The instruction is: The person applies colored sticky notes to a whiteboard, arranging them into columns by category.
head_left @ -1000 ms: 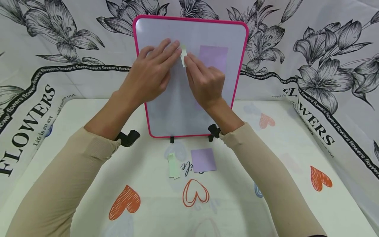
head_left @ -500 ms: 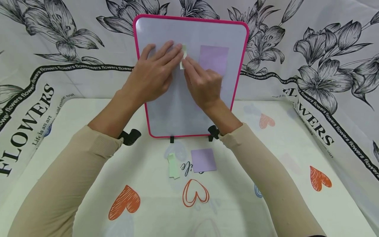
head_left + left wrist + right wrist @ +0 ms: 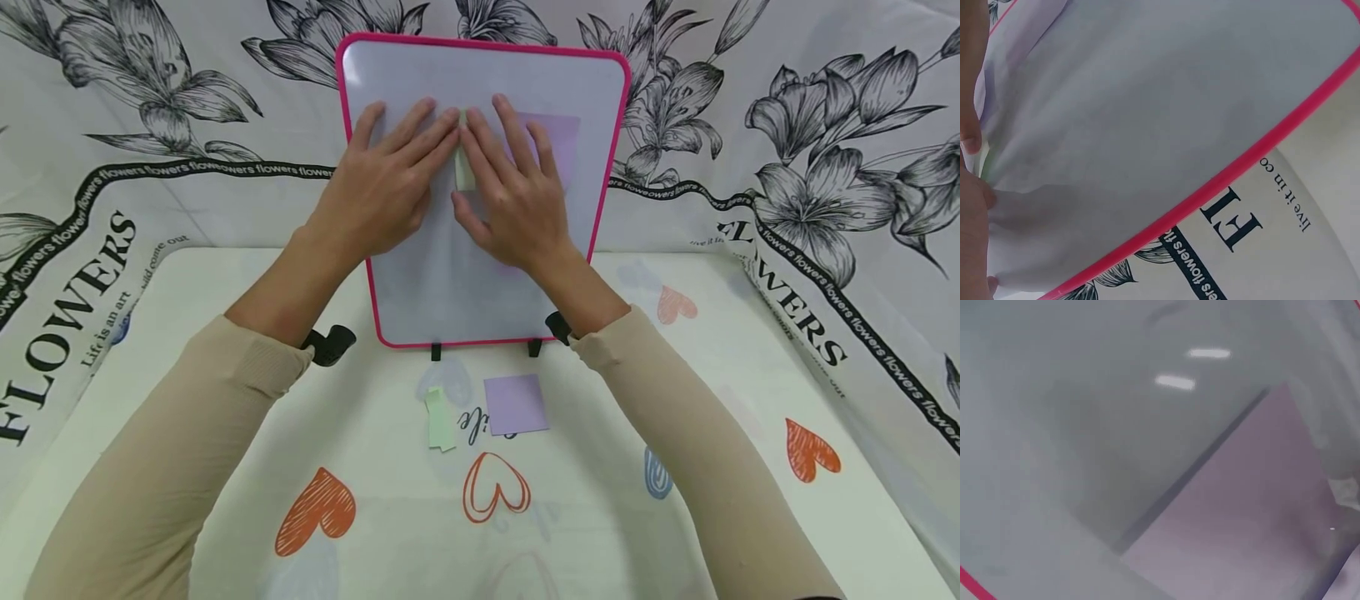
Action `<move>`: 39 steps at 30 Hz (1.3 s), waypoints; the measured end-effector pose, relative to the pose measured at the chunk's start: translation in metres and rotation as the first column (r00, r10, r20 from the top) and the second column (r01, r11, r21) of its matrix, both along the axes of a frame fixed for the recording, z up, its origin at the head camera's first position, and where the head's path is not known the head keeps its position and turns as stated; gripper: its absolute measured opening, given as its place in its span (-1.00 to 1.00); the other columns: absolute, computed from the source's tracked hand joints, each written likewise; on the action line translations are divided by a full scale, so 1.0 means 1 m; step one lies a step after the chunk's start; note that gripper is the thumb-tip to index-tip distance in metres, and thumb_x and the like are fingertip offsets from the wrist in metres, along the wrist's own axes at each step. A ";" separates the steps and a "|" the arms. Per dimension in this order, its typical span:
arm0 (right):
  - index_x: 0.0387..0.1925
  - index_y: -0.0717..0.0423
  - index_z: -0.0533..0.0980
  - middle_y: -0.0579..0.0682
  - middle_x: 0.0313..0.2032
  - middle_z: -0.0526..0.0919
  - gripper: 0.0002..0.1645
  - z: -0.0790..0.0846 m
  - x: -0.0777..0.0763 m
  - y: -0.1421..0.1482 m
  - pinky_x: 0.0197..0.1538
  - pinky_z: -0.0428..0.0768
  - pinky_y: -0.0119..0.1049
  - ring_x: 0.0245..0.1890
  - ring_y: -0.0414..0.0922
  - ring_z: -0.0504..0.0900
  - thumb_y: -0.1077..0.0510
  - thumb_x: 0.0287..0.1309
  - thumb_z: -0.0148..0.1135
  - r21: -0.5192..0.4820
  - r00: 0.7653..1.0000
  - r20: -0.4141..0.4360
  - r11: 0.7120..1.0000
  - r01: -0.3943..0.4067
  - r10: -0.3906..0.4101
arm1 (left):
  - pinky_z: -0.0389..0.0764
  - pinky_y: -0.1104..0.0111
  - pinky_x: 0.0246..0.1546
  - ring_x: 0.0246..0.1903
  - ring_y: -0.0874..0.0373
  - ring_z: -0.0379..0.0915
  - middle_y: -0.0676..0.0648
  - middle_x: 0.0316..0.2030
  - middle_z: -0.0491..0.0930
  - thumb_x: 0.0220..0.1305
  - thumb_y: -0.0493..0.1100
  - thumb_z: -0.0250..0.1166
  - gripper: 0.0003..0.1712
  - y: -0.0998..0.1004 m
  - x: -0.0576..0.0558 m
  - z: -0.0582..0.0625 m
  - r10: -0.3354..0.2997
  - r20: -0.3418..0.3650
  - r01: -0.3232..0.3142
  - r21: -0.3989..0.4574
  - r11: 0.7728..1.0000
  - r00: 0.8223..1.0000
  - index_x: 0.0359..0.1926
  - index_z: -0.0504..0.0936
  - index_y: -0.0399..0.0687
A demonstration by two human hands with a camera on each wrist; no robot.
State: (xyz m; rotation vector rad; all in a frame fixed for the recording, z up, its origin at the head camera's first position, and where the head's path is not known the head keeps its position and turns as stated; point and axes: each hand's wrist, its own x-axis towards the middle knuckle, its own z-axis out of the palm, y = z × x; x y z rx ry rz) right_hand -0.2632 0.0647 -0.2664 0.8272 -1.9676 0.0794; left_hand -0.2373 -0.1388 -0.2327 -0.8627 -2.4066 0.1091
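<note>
A whiteboard with a pink frame stands upright. My left hand rests on its left half, fingers straight and spread. My right hand lies against the board with outspread fingers, its fingertips beside a narrow green paper strip between the two hands. A purple paper square is on the board, partly covered by the right hand. The right wrist view shows that purple square closely, one edge casting a shadow. At the left wrist view's left edge, a sliver of the green strip shows among fingers.
In front of the board, a second green strip and a second purple square lie on the white printed tablecloth. Small black feet stand under the board. Floral cloth hangs behind it.
The right hand's fingers, earlier gathered at the green strip, are now straight and spread over the board and part of the purple square. The left hand stays in nearly the same place.
</note>
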 end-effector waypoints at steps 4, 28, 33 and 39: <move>0.44 0.17 0.30 0.07 0.44 0.30 -0.25 0.004 -0.001 0.003 0.50 -0.06 0.06 0.51 0.08 0.09 -0.19 0.40 -0.12 0.078 0.997 0.068 0.996 0.041 -0.046 | -0.15 -0.08 0.47 0.53 -0.04 -0.12 -0.10 0.52 0.07 0.43 -0.15 0.05 -0.29 0.000 0.000 -0.001 0.014 0.002 -0.014 -0.019 1.000 1.000 0.54 0.11 -0.06; 0.48 0.15 0.21 0.05 0.49 0.20 -0.24 0.005 0.003 0.010 0.51 -0.14 0.05 0.54 0.05 0.00 -0.18 0.44 -0.22 0.183 0.987 0.115 0.979 0.089 -0.111 | -0.14 -0.08 0.47 0.53 -0.02 -0.14 -0.10 0.52 0.06 0.41 -0.14 0.07 -0.26 0.003 0.002 -0.003 0.036 0.004 -0.036 -0.042 0.998 0.999 0.55 0.08 -0.07; 0.49 0.14 0.19 0.06 0.49 0.18 -0.23 0.002 0.005 0.012 0.52 -0.15 0.05 0.54 0.04 -0.01 -0.18 0.43 -0.20 0.216 0.985 0.127 0.972 0.089 -0.119 | -0.06 -0.09 0.46 0.53 -0.02 -0.13 -0.11 0.52 0.07 0.40 -0.13 0.10 -0.26 0.003 0.003 -0.006 0.035 -0.016 -0.035 -0.062 0.997 0.999 0.54 0.10 -0.10; 0.49 0.14 0.19 0.07 0.49 0.19 -0.24 0.000 0.005 0.013 0.52 -0.16 0.05 0.54 0.05 -0.01 -0.17 0.42 -0.17 0.209 0.986 0.135 0.975 0.073 -0.102 | -0.05 -0.08 0.45 0.53 0.00 -0.12 -0.10 0.52 0.08 0.41 -0.15 0.09 -0.27 0.002 0.004 -0.007 0.024 -0.022 -0.025 -0.059 0.998 0.999 0.53 0.12 -0.11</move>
